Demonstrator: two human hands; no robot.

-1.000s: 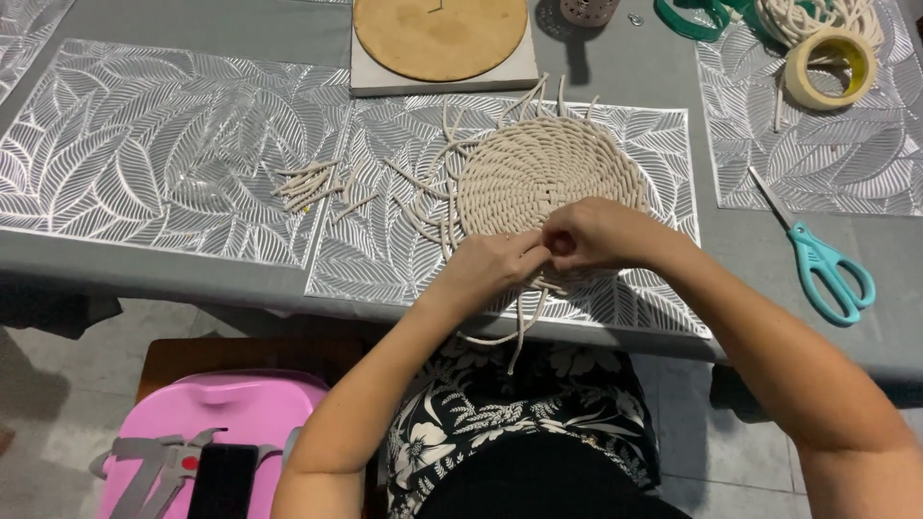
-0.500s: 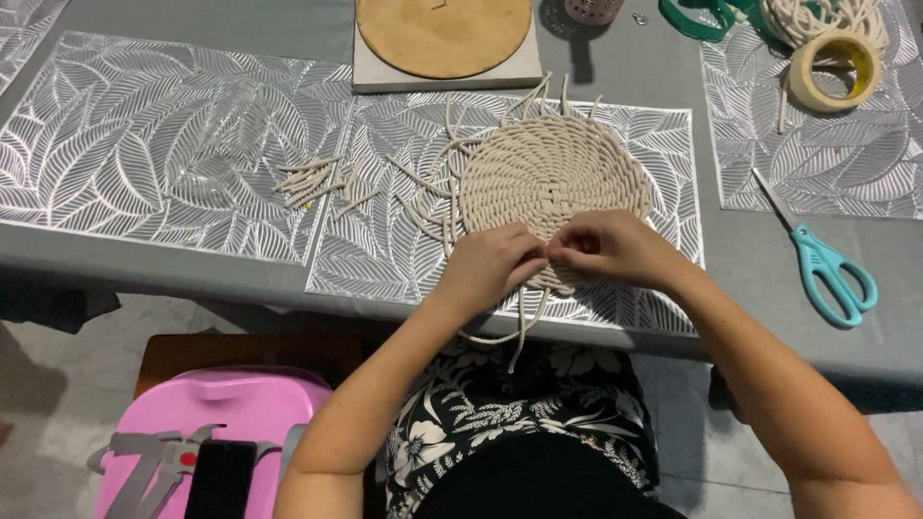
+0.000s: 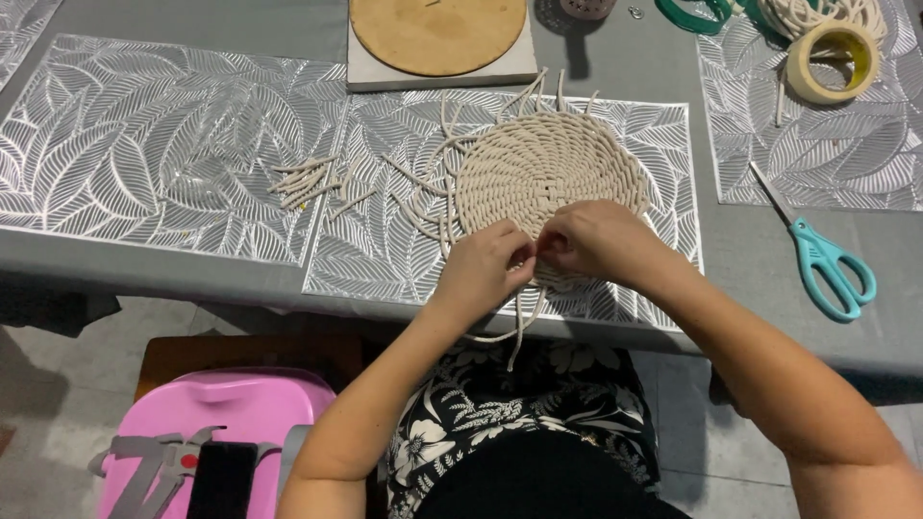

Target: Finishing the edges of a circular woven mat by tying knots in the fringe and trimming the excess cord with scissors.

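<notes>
**Hands close together at the mat's near edge**

Both hands have barely shifted since the earlier frames, staying pressed together. Left hand (image 3: 486,264) and right hand (image 3: 598,240) meet fingertip to fingertip, pinching cream cord at the near rim of the round woven mat (image 3: 548,173), which lies just beyond them. Loose cord ends (image 3: 519,332) hang below the hands. Teal scissors (image 3: 822,259) lie well right of the right hand.
</notes>
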